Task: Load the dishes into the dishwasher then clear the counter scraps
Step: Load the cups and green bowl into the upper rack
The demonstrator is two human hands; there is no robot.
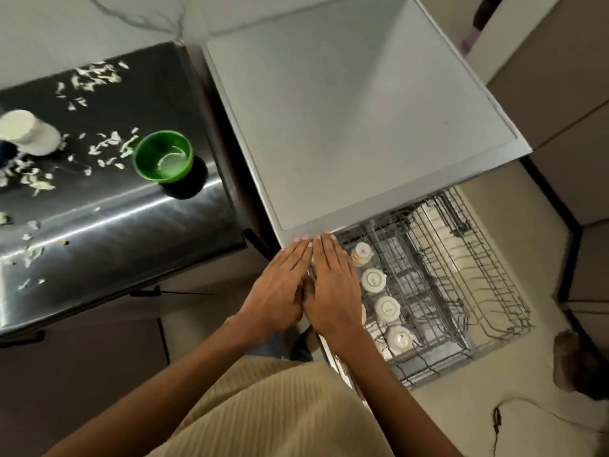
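Note:
My left hand [283,285] and my right hand [333,285] lie side by side with straight fingers, their tips at the front edge of the grey dishwasher top [346,110]. To the right of my hands the wire rack [461,285] is pulled out, with several white cups [373,280] upside down in a row along its left side. On the steel counter [115,219] at the left stand a green bowl [163,156] and a white cup [28,131]. Pale vegetable scraps [105,146] are scattered over the counter.
Beige floor lies to the right of the rack, with a dark cable [497,420] on it and brown cabinet fronts [566,94] beyond. Dark cabinet doors [82,367] sit below the counter. My beige ribbed clothing [280,413] fills the bottom middle.

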